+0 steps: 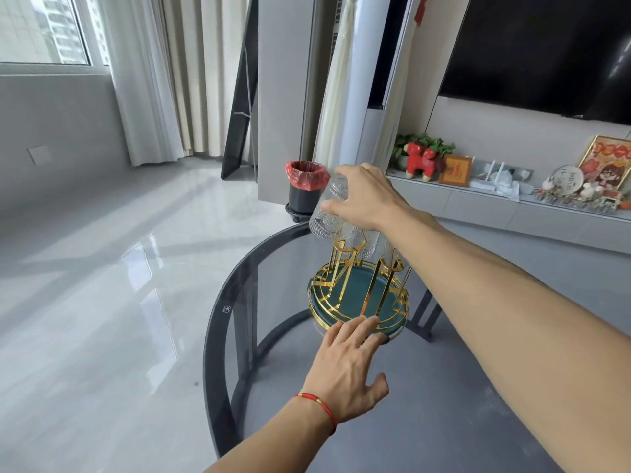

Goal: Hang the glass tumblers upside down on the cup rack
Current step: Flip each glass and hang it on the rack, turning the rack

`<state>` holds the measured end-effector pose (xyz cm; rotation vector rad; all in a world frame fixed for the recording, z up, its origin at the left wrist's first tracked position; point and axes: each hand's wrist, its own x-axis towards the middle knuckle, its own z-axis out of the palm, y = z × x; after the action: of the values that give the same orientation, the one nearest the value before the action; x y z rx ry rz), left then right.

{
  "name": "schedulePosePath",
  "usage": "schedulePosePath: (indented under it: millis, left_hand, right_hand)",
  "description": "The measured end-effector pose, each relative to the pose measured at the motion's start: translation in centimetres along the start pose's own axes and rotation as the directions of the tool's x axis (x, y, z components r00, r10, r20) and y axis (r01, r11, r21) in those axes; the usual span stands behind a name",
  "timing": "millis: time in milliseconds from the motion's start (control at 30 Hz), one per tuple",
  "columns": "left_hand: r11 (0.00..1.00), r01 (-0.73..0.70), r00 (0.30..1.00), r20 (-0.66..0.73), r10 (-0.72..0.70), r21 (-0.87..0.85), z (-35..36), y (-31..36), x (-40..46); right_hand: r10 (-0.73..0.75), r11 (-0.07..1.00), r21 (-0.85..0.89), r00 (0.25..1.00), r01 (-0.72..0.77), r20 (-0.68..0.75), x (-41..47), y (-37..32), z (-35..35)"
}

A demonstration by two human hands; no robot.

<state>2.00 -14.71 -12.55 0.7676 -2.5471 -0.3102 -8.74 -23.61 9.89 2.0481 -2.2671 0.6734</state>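
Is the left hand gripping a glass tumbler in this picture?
No. The left hand lies flat with its fingers on the cup rack's near rim, while the right hand holds the glass tumbler.

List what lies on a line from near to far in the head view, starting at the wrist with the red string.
Red string bracelet → left hand → cup rack → glass tumbler held upside down in the right hand → bin with red liner.
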Motion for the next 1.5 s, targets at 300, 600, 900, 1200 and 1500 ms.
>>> schedulePosePath:
  millis: [300, 600, 900, 1200, 1500]
  left_hand:
    - [1.0, 0.0, 1.0, -0.022, -0.001, -0.029, 0.2, -0.1, 0.1]
    - [0.999, -0.002, 1.0, 0.015, 0.003, -0.051, -0.2, -0.5, 0.1]
    - [0.999, 0.005, 0.999, 0.039, -0.004, -0.032, -0.7, -0.7, 0.1]
    - [0.996, -0.021, 0.998, 0.065, 0.027, -0.089, -1.4, 4.5, 0.0]
    - [0.941, 0.027, 0.998, 0.07, -0.004, -0.338, 1.3, 16.6, 4.1]
  right_hand:
    - [-0.077, 0.931, -0.347, 0.992, 0.108, 0.103, -0.2, 0.4, 2.3]
    - [0.004, 0.871, -0.474, 0.965, 0.126, 0.263, 0.7, -0.3, 1.9]
    - [-0.172, 0.983, -0.071, 0.984, 0.169, -0.038, -9.5, 3.2, -0.8]
    - [0.212, 0.929, 0.347, 0.956, -0.132, -0.205, -29.3, 9.6, -0.9]
    - [0.553, 0.775, 0.501, 0.798, -0.385, -0.242, -32.6, 13.4, -2.5]
